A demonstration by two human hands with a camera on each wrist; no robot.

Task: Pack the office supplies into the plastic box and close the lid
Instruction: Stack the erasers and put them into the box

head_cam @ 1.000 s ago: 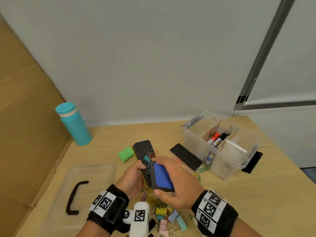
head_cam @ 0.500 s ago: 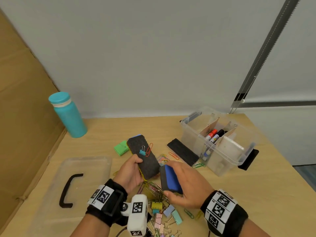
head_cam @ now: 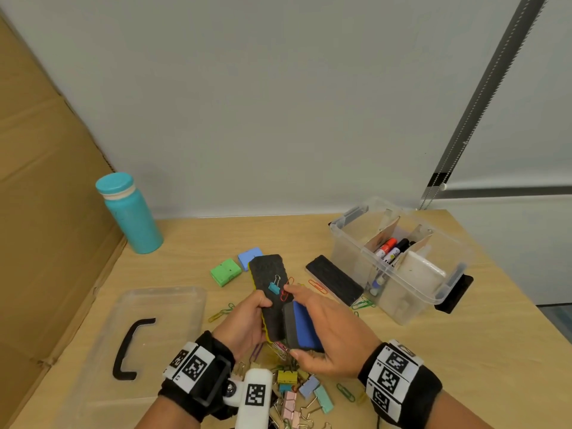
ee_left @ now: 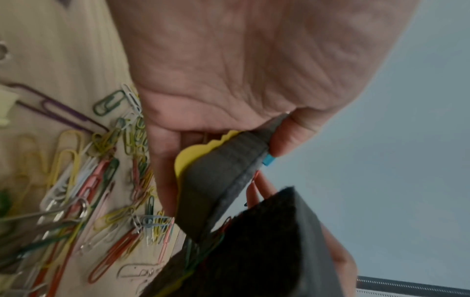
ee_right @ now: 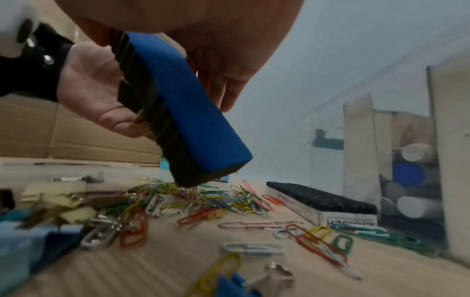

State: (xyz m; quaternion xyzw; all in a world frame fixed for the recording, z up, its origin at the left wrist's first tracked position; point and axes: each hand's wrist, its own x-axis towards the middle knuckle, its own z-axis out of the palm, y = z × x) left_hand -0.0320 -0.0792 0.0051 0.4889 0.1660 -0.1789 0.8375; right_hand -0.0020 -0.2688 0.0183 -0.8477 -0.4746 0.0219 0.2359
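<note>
- The left hand (head_cam: 247, 320) grips a yellow-backed eraser (head_cam: 269, 283) by its near end, felt side up, above the middle of the desk (head_cam: 464, 351). A small teal binder clip (head_cam: 274, 287) and a red paper clip (head_cam: 284, 294) cling to the felt, seemingly by a magnet. If the eraser goes into the box like this, the clips would likely ride along into the wrong compartment.
- The right hand (head_cam: 325, 332) is curled round a blue-backed eraser (head_cam: 305, 328), just beside the first one, with its forefinger reaching toward the red paper clip. Picking at a clip with a hand that is already full could loosen the hold, and the blue eraser might drop onto the pile below.
- In the right wrist view the low end of the blue-backed eraser hangs just over the loose paper clips (ee_right: 203, 203), and a few seem to be pulled up against it. Lifting away could drag a chain of them off and scatter them toward the near edge.
- The two erasers sit very close; if both are magnetic they may snap together and trap the clips between them.
- The plastic box (head_cam: 399, 292) stands toward the far right corner, open, with markers (head_cam: 391, 247) in its middle compartment between cardboard dividers. A carelessly pushed eraser could tip a divider.
- The lid (head_cam: 148, 332) lies flat by the left edge, well apart from the box. Binder clips (head_cam: 306, 388) near the front edge remain unpacked, and a third, black eraser (head_cam: 334, 278) lies beside the box.
</note>
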